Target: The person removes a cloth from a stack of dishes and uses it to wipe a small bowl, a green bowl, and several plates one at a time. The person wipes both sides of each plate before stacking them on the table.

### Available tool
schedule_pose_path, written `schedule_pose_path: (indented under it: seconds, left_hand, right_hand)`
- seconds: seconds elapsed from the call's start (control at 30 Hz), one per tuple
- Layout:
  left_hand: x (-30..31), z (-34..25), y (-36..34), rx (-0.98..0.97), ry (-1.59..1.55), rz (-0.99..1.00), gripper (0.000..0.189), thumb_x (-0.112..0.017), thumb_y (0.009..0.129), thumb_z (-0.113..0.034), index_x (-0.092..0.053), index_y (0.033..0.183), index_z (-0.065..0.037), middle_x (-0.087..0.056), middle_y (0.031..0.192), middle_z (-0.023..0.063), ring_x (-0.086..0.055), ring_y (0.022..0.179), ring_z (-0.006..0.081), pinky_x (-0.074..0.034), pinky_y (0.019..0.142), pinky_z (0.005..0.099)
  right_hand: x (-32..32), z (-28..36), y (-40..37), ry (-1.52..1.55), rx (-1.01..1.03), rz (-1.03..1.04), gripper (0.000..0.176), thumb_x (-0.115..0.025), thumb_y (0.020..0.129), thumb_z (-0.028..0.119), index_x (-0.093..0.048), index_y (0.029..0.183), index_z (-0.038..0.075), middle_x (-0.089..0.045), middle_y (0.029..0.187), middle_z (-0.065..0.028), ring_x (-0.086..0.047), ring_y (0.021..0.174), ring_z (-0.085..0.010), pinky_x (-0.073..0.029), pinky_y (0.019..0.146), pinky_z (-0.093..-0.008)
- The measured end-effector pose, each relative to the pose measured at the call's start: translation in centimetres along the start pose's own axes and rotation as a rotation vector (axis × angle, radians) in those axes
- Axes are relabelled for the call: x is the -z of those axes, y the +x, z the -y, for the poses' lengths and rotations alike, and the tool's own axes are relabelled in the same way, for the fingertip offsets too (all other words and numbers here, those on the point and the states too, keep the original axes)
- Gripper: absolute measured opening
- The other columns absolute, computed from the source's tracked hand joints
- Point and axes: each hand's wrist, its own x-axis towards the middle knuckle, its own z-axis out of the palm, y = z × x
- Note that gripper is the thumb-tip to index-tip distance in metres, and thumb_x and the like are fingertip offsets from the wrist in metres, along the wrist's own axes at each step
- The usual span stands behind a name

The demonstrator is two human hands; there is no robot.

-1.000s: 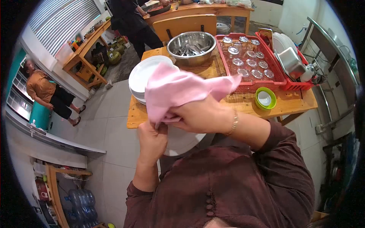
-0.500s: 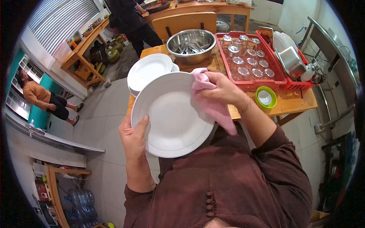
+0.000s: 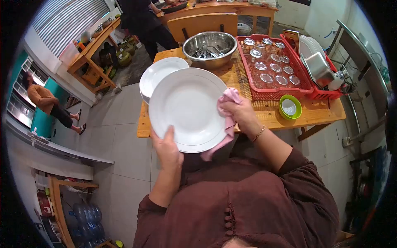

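A large white plate [image 3: 188, 108] is held up in front of me, its inner face showing. My left hand [image 3: 167, 151] grips the lower left rim, thumb on top and fingers hidden beneath. At the right rim, my right hand [image 3: 242, 115] pinches a pink cloth [image 3: 228, 101] around the edge, and part of the cloth hangs below the plate. Behind the held plate, more white plates [image 3: 159, 74] are stacked on the left side of the wooden table [image 3: 328, 108].
A steel bowl of cutlery [image 3: 209, 62], a red basket of upturned glasses [image 3: 269, 93] and a green bowl [image 3: 297, 113] stand on the table. Right of them is a rack of dishes [image 3: 316, 68]. One person [image 3: 41, 97] stands far left, another [image 3: 142, 20] behind the table.
The plate has moved up and slightly right. My right hand and the cloth have gone lower along the right rim, and my left hand has shifted right. The person at far left has turned.
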Motion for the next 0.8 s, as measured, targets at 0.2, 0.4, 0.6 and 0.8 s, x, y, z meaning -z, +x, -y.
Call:
schedule_pose_path:
  seconds: [0.2, 0.4, 0.6, 0.8]
  left_hand:
    - [3.9, -2.6, 3.5, 0.261, 0.083, 0.442, 0.052, -0.065, 0.086, -0.002, -0.041, 0.131, 0.001, -0.060, 0.117, 0.0128, -0.059, 0.108, 0.0186, -0.046, 0.096, 0.0322]
    - [-0.4, -9.2, 4.4, -0.226, 0.745, 0.791, 0.048, -0.075, 0.078, -0.004, -0.053, 0.121, 0.002, -0.065, 0.111, 0.0127, -0.063, 0.101, 0.0181, -0.050, 0.089, 0.0325]
    - [-2.6, -8.5, 3.1, -0.206, 0.939, 1.099, 0.037, -0.064, 0.080, 0.002, -0.063, 0.116, -0.003, -0.068, 0.098, 0.0167, -0.066, 0.088, 0.0184, -0.051, 0.080, 0.0307]
    - [-0.2, -7.2, 1.2, 0.002, 0.664, 0.864, 0.027, -0.061, 0.086, -0.001, -0.065, 0.112, 0.006, -0.070, 0.094, 0.0088, -0.062, 0.086, 0.0117, -0.051, 0.076, 0.0277]
  right_hand:
    - [0.4, 6.6, -0.3, -0.232, 0.221, 0.022, 0.014, -0.070, 0.080, 0.000, -0.065, 0.093, 0.003, -0.064, 0.091, -0.0015, -0.063, 0.078, -0.0104, -0.054, 0.067, -0.0243]
    - [-1.5, 10.6, -1.5, -0.931, 0.763, 0.284, 0.013, -0.070, 0.071, 0.002, -0.058, 0.075, 0.003, -0.063, 0.076, -0.0056, -0.064, 0.071, -0.0152, -0.052, 0.065, -0.0303]
    - [-4.1, 11.3, -4.3, -1.092, 0.701, 0.466, 0.019, -0.072, 0.072, 0.013, -0.056, 0.071, 0.003, -0.060, 0.072, -0.0147, -0.061, 0.068, -0.0324, -0.049, 0.063, -0.0370]
    - [-3.1, 11.6, -4.5, -0.982, 0.535, 0.459, 0.027, -0.075, 0.076, 0.026, -0.065, 0.084, 0.003, -0.064, 0.080, -0.0151, -0.065, 0.074, -0.0319, -0.051, 0.067, -0.0378]
